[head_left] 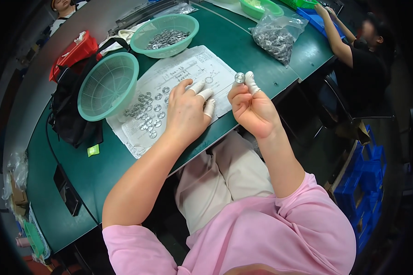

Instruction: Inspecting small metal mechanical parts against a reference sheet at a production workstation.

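Between the thumb and fingertip of my right hand (254, 107) is a small round metal disc (239, 78), held up over the table's front edge. White finger cots cover the thumb and a fingertip there. My left hand (186, 110) rests on the printed drawing sheet (220, 73), fingers spread, with white cots on several fingertips. Whether anything lies under that palm is hidden. Left of it, many loose metal discs (144, 107) are scattered over the paper. A green mesh basket (108, 87) stands tilted at the left, and another green basket (190, 39) behind it holds a heap of discs.
A clear plastic bag (280, 39) of metal parts sits at the back right. At the left are a black bag (69, 110), a red bin (80, 50) and a phone (68, 192). A co-worker (362, 68) sits at right, near stacked blue crates (362, 178).
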Available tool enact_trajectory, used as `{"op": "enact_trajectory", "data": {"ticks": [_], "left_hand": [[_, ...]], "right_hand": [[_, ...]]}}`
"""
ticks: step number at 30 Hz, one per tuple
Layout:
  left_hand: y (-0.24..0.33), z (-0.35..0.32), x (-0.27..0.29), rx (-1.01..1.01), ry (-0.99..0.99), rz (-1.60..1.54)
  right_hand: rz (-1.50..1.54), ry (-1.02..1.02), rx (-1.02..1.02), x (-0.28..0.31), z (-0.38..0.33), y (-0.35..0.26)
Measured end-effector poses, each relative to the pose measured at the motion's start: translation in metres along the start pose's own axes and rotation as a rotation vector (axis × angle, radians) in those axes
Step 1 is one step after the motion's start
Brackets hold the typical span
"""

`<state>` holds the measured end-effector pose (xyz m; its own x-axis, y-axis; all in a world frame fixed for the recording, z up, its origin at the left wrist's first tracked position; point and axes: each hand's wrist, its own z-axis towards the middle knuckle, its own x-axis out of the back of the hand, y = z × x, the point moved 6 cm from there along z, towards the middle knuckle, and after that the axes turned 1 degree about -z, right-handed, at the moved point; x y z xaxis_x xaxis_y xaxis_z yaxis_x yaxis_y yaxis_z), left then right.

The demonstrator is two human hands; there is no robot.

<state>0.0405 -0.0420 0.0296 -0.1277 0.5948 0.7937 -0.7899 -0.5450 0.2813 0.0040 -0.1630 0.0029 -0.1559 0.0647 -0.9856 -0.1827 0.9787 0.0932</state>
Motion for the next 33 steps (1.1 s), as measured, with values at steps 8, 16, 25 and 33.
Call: {"op": "enact_trajectory", "data": {"ticks": [8, 16, 25, 33], "left_hand": [[0.001, 0.001, 0.000, 0.000, -0.021, 0.007], [0.003, 0.003, -0.002, 0.001, -0.035, 0.007], [0.000, 0.001, 0.000, 0.032, -0.024, 0.009], [0.003, 0.001, 0.001, -0.053, -0.002, -0.017]], "right_hand": [[0.101, -0.030, -0.015, 0.001, -0.007, 0.002], [0.068, -0.034, 0.026, 0.004, -0.007, -0.002], [-1.363, 0.072, 0.674, -0.028, -0.004, -0.030], [-2.335, -0.220, 0.892, -0.033, 0.006, -0.023]]}}
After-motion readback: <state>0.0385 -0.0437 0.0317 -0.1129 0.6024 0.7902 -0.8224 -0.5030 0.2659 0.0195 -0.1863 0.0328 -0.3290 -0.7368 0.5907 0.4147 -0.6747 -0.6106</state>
